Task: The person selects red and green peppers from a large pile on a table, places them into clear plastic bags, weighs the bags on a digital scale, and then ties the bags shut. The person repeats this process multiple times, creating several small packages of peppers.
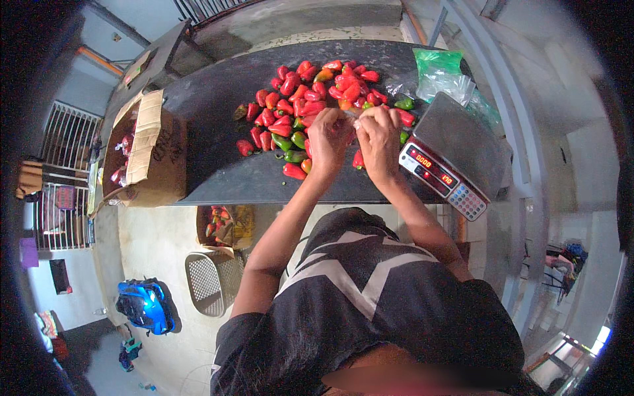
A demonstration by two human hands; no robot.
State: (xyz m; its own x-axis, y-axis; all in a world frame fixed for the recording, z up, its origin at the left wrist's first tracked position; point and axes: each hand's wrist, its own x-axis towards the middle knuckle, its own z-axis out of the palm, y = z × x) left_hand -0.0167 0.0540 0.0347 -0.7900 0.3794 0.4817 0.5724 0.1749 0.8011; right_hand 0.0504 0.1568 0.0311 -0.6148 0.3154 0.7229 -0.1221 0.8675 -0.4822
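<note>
My left hand (330, 138) and my right hand (380, 140) meet over the dark tabletop (218, 162), fingertips pinched close together. Between them is a small, pale, see-through bit, perhaps thin plastic; its kind is too small to make out. Behind and around my hands spreads a heap of red peppers (281, 127), with some green peppers (282, 142) and a few orange ones mixed in. Part of the heap is hidden by my hands. Just right of my right hand stands a digital scale (430, 169) with its display lit and its dark flat pan (456, 125) bare.
Clear and green plastic bags (444, 82) lie behind the scale. An open cardboard box (173, 158) holding wrapped red items stands at the table's left end. Below the table are a box of peppers (207, 239), a lattice plastic basket (205, 290) and a blue backpack (150, 307).
</note>
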